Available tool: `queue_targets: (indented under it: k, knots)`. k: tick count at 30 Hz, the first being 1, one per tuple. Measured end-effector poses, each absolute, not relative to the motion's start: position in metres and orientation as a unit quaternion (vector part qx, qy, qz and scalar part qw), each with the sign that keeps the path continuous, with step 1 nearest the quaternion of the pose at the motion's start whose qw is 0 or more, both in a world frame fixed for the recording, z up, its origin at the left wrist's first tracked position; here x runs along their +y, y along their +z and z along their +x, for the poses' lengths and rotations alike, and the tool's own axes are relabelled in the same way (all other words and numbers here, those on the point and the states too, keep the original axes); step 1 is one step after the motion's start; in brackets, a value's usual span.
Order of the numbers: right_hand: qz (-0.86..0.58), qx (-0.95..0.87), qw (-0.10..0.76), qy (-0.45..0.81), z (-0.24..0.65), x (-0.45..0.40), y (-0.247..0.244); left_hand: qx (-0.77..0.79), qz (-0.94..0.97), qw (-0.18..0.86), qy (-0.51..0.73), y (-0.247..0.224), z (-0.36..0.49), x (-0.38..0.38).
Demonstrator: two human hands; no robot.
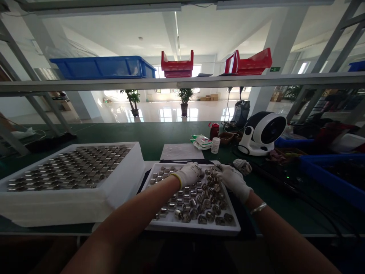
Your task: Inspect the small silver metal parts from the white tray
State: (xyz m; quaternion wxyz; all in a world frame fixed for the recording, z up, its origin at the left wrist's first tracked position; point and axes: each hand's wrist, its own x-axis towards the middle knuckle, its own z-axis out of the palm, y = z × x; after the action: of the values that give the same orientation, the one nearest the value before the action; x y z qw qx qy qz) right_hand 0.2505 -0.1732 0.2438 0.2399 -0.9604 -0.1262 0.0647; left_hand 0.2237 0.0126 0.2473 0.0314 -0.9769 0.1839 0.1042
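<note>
The left hand (189, 175) and the right hand (234, 182), both in white gloves, reach in over the far half of a shallow white tray (196, 227), with a narrow gap between their fingertips. In that gap sits a small metal part (208, 172), just right of the left fingertips and just left of the right ones; the right hand looks slightly the nearer. The left fingers are curled together and the right ones bent toward the tray, but their tips are partly hidden, so whether either hand is clamped on a part cannot be told. That part is too small to show which way its long axis runs or where its end points. From the fingers back toward the body, loose metal cylinders (207, 205) lie crowded in the tray, short and stubby, their axes at mixed angles, several with a round end facing up toward the wearer. Left of these, below the left wrist, others sit in neater rows. Just beyond the left fingertips is a pale sheet (181, 151); right of the right hand's fingers, a crumpled cloth (242, 166). Farther off, beyond the right fingers, stand a white bottle (216, 145) and a fan (272, 129); well left of both hands is a thick white foam box (125, 175) holding rows of similar cylinders.
</note>
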Motion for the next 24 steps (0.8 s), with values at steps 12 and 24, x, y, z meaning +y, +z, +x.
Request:
queue_targets:
  k: [12,24]
  knots:
    - [-0.884,-0.123,0.450,0.043,0.208,-0.187,0.234,0.141,-0.969,-0.192,0.069,0.263,0.214,0.030]
    - [-0.802,-0.274,0.531,-0.005,0.060,-0.185,0.212,0.038,-0.755,-0.644,-0.115,0.246,0.041,-0.004]
